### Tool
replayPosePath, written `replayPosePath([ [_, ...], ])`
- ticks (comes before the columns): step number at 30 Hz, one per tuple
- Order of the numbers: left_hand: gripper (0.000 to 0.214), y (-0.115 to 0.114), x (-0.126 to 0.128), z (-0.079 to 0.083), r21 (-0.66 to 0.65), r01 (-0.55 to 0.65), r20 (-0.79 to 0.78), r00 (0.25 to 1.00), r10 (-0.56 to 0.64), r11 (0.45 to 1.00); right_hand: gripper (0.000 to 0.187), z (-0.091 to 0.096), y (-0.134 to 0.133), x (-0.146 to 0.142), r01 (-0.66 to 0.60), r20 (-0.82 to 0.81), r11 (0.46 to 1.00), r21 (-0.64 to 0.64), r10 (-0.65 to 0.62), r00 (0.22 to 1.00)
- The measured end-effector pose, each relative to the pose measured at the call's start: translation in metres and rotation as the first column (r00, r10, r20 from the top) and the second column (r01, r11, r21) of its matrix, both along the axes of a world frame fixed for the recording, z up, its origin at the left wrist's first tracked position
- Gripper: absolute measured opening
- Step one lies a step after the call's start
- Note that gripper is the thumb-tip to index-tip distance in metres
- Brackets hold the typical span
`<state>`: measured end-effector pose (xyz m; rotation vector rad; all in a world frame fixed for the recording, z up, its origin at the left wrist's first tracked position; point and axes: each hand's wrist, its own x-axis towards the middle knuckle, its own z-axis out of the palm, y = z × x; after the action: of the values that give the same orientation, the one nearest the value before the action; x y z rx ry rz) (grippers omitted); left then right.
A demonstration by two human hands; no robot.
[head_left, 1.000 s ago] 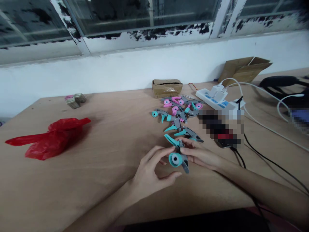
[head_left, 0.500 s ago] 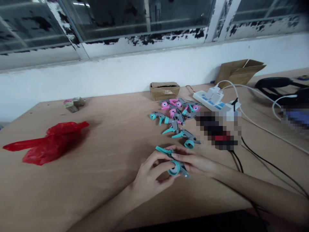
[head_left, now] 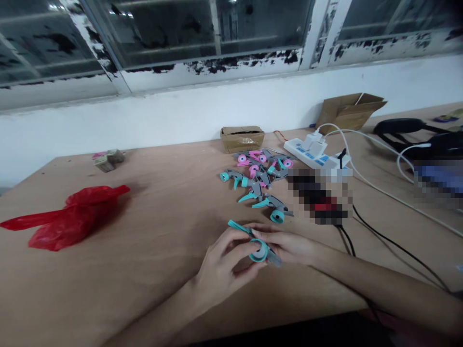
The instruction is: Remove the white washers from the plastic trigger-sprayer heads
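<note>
1. Left hand [head_left: 220,267]: half curled; a fingertip rests at the teal ring [head_left: 265,252], the thumb below it, lightly pinching the spray head [head_left: 259,254].
2. Spray head: between the hands, touching both; its long axis slants from the lever [head_left: 237,225] at upper left to lower right.
3. Right hand [head_left: 291,245]: curled around its grey body; neither hand is nearer.

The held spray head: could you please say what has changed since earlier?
The left hand has closed in, a finger on the teal collar of the spray head, whose trigger has moved down and left. The right hand keeps hold; the loose spray heads stayed put.
</note>
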<state>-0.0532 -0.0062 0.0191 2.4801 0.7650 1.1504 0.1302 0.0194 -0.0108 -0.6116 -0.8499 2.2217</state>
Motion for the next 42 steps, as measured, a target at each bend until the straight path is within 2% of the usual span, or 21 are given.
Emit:
replayPosePath([
  [4, 0.022, -0.003, 0.004, 0.003, 0.017, -0.046, -0.013, 0.999, 0.046, 0.999, 0.025, -0.001, -0.001, -0.002, -0.040, 0.001, 0.999, -0.021, 0.040, 0.999],
  [8, 0.024, -0.005, 0.005, 0.006, -0.003, -0.042, -0.048, 0.998, 0.041, 0.999, 0.029, -0.002, -0.001, -0.002, -0.067, -0.018, 0.998, -0.012, 0.067, 0.998],
  [13, 0.027, -0.004, 0.001, -0.001, -0.002, -0.032, -0.043, 0.999, 0.032, 0.999, 0.027, -0.004, 0.000, -0.002, -0.032, -0.022, 0.999, 0.017, 0.032, 0.999],
  [17, 0.024, -0.006, 0.001, -0.007, -0.004, -0.027, -0.010, 1.000, 0.027, 1.000, 0.027, -0.004, 0.000, -0.002, -0.058, -0.008, 0.998, 0.019, 0.058, 0.998],
  [24, 0.025, -0.007, 0.002, -0.004, -0.050, -0.002, -0.037, 0.999, 0.000, 0.999, 0.030, -0.002, -0.001, -0.001, -0.077, 0.008, 0.996, 0.043, 0.076, 0.997],
  [30, 0.015, -0.006, 0.000, -0.001, -0.002, 0.008, -0.119, 0.993, -0.008, 1.000, 0.028, -0.001, -0.001, 0.000, -0.069, 0.023, 0.997, 0.016, 0.069, 0.997],
  [35, 0.016, -0.006, 0.000, 0.008, 0.080, 0.056, -0.170, 0.985, -0.042, 0.995, 0.028, -0.005, -0.001, 0.001, -0.051, 0.034, 0.999, 0.012, 0.051, 0.998],
  [37, 0.014, -0.007, 0.002, 0.010, 0.010, 0.038, -0.122, 0.992, -0.037, 0.999, 0.029, -0.007, 0.000, 0.001, -0.053, 0.040, 0.998, 0.013, 0.053, 0.998],
  [40, 0.017, -0.010, 0.006, 0.009, -0.200, -0.039, -0.009, 0.999, 0.038, 0.979, 0.029, -0.010, 0.001, 0.002, -0.100, 0.066, 0.994, 0.035, 0.098, 0.993],
  [42, 0.019, -0.012, 0.008, 0.007, -0.251, -0.067, 0.030, 0.997, 0.077, 0.966, 0.028, -0.011, 0.001, 0.003, -0.126, 0.086, 0.991, 0.047, 0.122, 0.989],
])
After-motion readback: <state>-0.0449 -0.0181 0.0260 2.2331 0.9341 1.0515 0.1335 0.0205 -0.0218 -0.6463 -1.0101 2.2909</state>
